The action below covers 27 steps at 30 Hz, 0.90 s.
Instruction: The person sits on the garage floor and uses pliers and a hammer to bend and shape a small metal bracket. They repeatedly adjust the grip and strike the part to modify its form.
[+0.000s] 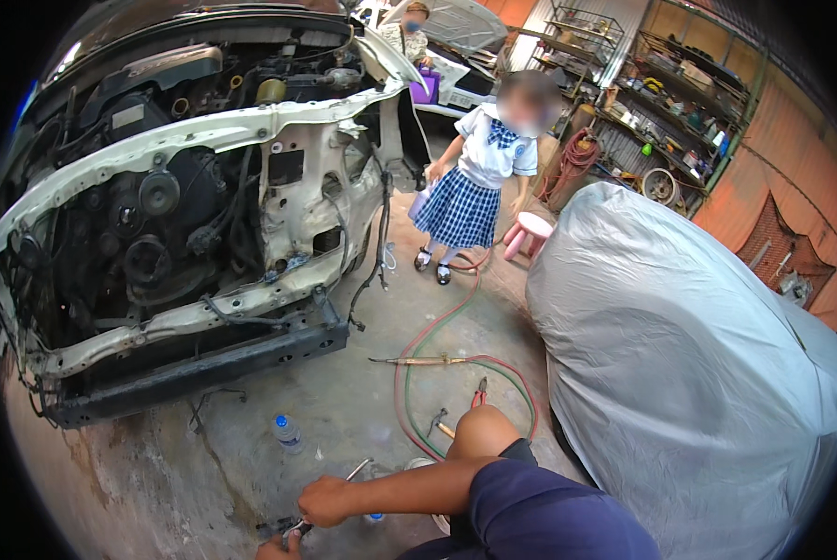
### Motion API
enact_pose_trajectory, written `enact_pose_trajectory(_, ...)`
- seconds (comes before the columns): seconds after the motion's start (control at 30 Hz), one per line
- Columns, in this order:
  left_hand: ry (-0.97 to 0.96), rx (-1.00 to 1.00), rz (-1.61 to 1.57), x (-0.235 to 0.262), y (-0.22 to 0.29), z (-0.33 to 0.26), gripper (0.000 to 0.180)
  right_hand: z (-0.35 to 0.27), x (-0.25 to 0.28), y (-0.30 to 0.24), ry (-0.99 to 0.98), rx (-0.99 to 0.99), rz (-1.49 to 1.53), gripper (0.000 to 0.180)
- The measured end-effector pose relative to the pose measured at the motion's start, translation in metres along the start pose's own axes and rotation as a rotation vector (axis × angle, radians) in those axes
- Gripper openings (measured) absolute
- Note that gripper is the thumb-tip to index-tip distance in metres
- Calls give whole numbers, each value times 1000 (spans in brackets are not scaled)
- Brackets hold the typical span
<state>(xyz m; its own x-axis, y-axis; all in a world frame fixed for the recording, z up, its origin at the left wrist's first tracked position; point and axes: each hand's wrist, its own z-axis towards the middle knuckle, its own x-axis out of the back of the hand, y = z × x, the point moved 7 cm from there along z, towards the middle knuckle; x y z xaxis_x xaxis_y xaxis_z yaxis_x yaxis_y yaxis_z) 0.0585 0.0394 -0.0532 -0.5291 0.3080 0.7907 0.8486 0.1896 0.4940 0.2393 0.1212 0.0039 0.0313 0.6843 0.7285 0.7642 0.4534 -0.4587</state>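
My right hand [327, 501] is closed around a slim silver metal tool, and its bare shaft [361, 469] sticks out past my fist toward the upper right. What kind of tool it is, I cannot make out. My left hand [279, 549], partly cut off by the lower edge, closes on a small dark metal part [271, 528] just below the right hand. My right forearm crosses low over the concrete floor. Beyond my hands stands a clear plastic water bottle [288, 433] with a blue cap. A second blue cap [375, 517] shows under my forearm.
A stripped car front [279, 187] fills the left. A gas torch [428, 360] with hoses, red-handled pliers [480, 392] and a hammer [445, 426] lie ahead. A covered vehicle [680, 327] stands right. One person [479, 168] stands by a pink stool [530, 229]; another [404, 42] is farther back.
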Motion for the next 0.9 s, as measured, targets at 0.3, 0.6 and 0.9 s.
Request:
enact_pose_trajectory(0.3, -62, -36, -115, 3, 19, 14, 66, -13, 20, 8, 4, -91, -14, 34)
enact_pose_trajectory(0.6, 69, -180, 5, -16, 18, 20, 53, -29, 34, 8, -3, -97, -77, 34)
enact_pose_trajectory(0.9, 209, -448, -308, 25, 58, -2, 41, -45, 109, 3, 5, -23, -225, 35)
